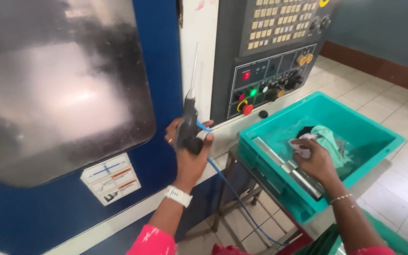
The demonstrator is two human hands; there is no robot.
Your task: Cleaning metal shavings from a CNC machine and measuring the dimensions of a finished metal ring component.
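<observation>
My left hand (191, 152) grips a dark air blow gun (187, 123) upright, its thin metal nozzle pointing up along the machine's white panel; a blue hose (232, 189) trails down from it. A white watch sits on that wrist. My right hand (313, 158) reaches into a teal plastic crate (279, 123) and closes on a bunched cloth (326, 140), white and green with a dark part. A long metal shaft (293, 169) lies in the crate along its near wall, just beside my right hand.
A blue machine with a large fogged window (57, 85) fills the left. Its control panel (276, 56) with keys, knobs and red and green lights stands above the crate. The crate rests on a metal stand (234, 198). Tiled floor (402, 113) lies to the right.
</observation>
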